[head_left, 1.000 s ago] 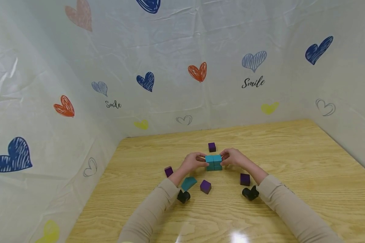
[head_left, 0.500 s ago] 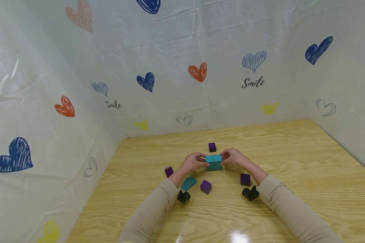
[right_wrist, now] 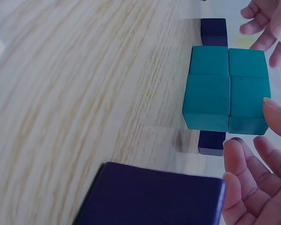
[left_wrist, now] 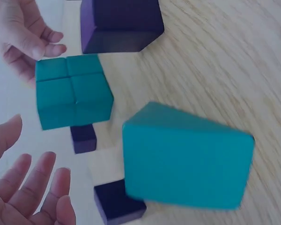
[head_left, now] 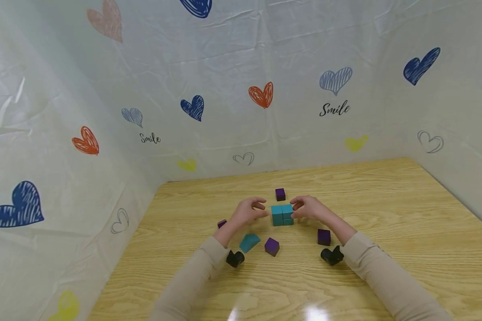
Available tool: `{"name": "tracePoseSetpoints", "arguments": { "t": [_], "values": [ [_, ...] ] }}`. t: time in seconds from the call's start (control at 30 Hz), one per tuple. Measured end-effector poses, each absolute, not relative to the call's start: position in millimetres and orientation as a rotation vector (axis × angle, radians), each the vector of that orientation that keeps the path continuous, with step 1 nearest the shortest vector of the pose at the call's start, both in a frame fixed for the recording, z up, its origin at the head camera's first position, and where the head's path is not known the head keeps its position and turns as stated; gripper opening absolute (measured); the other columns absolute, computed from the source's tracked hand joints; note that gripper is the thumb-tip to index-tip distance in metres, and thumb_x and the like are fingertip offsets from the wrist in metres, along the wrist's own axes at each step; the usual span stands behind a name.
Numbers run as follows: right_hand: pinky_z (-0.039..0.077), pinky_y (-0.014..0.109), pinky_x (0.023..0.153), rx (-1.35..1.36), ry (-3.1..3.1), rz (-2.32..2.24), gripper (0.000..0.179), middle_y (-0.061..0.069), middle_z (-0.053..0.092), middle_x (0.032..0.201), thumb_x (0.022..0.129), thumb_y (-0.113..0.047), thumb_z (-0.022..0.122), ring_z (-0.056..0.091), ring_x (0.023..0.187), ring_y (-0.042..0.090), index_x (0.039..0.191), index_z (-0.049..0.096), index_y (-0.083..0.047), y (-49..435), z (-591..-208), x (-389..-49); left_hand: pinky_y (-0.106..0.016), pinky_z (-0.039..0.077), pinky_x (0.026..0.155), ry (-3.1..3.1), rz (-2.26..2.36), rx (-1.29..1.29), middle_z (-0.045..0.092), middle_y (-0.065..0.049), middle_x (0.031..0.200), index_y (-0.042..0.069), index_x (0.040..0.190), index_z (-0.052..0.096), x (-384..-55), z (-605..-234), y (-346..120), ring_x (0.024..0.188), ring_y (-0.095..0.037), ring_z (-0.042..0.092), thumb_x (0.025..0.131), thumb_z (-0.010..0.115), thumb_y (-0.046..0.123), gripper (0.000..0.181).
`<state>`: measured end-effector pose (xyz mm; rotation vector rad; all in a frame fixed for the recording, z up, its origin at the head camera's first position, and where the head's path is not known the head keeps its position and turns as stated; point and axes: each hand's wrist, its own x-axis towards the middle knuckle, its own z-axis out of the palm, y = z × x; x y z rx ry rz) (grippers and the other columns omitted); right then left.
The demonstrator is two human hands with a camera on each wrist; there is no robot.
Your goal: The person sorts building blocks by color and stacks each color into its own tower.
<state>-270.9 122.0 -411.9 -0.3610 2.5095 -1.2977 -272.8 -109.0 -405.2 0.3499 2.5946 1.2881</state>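
Note:
A compact stack of teal cubes [head_left: 277, 216] stands upright on the table, two wide and two high in the head view. My left hand [head_left: 249, 211] is off its left side, with a visible gap and spread, bent fingers holding nothing. My right hand [head_left: 308, 207] stays at the right side. In the right wrist view, its thumb [right_wrist: 277, 117] overlaps the upper cube's edge while the fingers lie loosely bent beside the stack; whether the thumb touches is unclear. A teal slanted block [left_wrist: 187, 159] rests near my left wrist.
Purple cubes lie around the stack: one behind [head_left: 280, 194], one in front [head_left: 272, 246], one by my right forearm [head_left: 323, 237], and one partly hidden by my left arm [head_left: 222, 224]. A white heart-printed sheet [head_left: 225, 133] hangs behind the wooden table [head_left: 365, 191].
My left hand has let go of the stack and moved away to the left. The right hand has barely moved, and the teal stack stands in the same place.

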Motion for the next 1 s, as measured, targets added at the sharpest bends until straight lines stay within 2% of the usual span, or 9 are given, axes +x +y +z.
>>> {"name": "tracePoseSetpoints", "arguments": {
  "t": [0.17, 0.23, 0.53, 1.0],
  "values": [
    [0.048, 0.038, 0.077, -0.402, 2.540, -1.289, 0.050, 0.022, 0.058, 0.111, 0.082, -0.013, 0.067, 0.056, 0.100, 0.033, 0.124, 0.050, 0.007, 123.7, -409.8, -269.3, -0.028, 0.047, 0.069, 2.671, 1.209, 0.410, 0.064, -0.010, 0.096, -0.001, 0.117, 0.058, -263.4, -399.8, -128.2, 0.085, -0.020, 0.058, 0.083, 0.068, 0.015, 0.039],
    [0.049, 0.038, 0.076, -0.408, 2.548, -1.284, 0.049, 0.021, 0.058, 0.111, 0.083, -0.015, 0.066, 0.057, 0.097, 0.031, 0.124, 0.050, 0.007, 123.9, -409.6, -269.1, -0.029, 0.046, 0.069, 2.697, 1.148, 0.392, 0.063, -0.009, 0.093, 0.000, 0.116, 0.059, -255.9, -399.6, -135.0, 0.084, -0.020, 0.057, 0.083, 0.068, 0.017, 0.038],
    [0.048, 0.039, 0.074, -0.386, 2.552, -1.306, 0.048, 0.020, 0.057, 0.110, 0.086, -0.017, 0.063, 0.058, 0.089, 0.025, 0.125, 0.050, 0.007, 123.1, -412.0, -269.8, -0.039, 0.047, 0.074, 2.831, 0.841, 0.313, 0.062, -0.012, 0.103, 0.005, 0.118, 0.058, -221.7, -415.1, -153.4, 0.090, -0.026, 0.058, 0.080, 0.070, 0.033, 0.048],
    [0.048, 0.039, 0.073, -0.366, 2.482, -1.368, 0.043, 0.020, 0.057, 0.110, 0.086, -0.016, 0.063, 0.058, 0.086, 0.021, 0.121, 0.053, 0.006, 125.7, -416.0, -274.7, -0.029, 0.043, 0.063, 2.859, 0.786, 0.365, 0.058, -0.002, 0.082, 0.003, 0.107, 0.059, -201.8, -427.5, -156.4, 0.069, -0.012, 0.049, 0.078, 0.072, 0.027, 0.039]
  ]
}}
